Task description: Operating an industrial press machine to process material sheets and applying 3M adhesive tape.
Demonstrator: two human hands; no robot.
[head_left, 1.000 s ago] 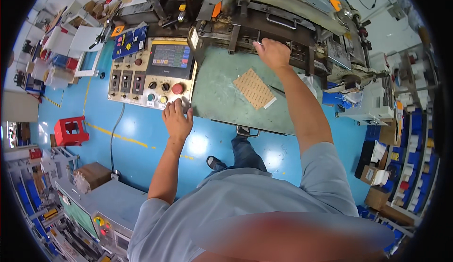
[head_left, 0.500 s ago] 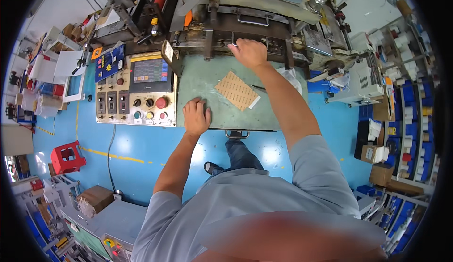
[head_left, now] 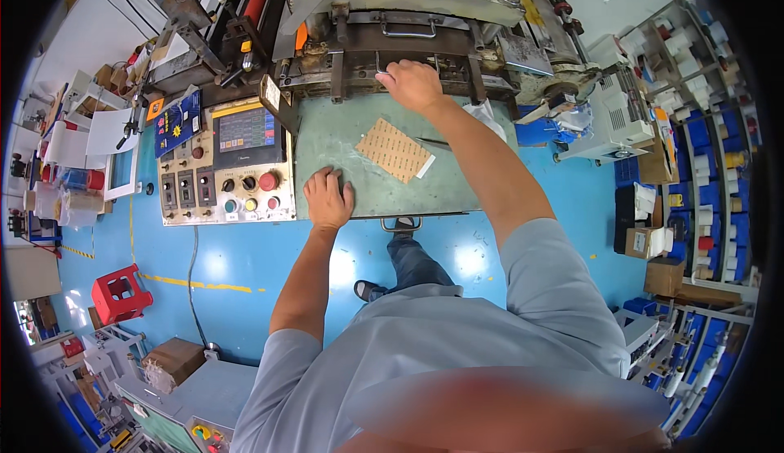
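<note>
My right hand (head_left: 411,84) reaches forward to the machine's lower front plate, its fingers curled round a metal handle (head_left: 379,63). A second metal handle (head_left: 409,34) sits just above, on the plate behind. My left hand (head_left: 328,198) lies palm down on the green worktable (head_left: 327,139), fingers apart, near its front left corner and beside the control panel. Between my hands a brown patterned sheet (head_left: 396,150) lies askew, a white edge showing under its right corner. A thin dark tool (head_left: 434,142), perhaps tweezers, rests right of the sheet, partly behind my right forearm.
The control panel (head_left: 268,203), with screen, knobs and push buttons, adjoins the table's left side. A blue printed packet (head_left: 177,124) leans on it. Clear plastic (head_left: 487,118) lies at the table's right. A red stool (head_left: 121,293) stands on the floor at left; shelves of blue bins (head_left: 704,192) line the right.
The whole view has shifted slightly. My right hand stays at the handle and my left hand stays on the table.
</note>
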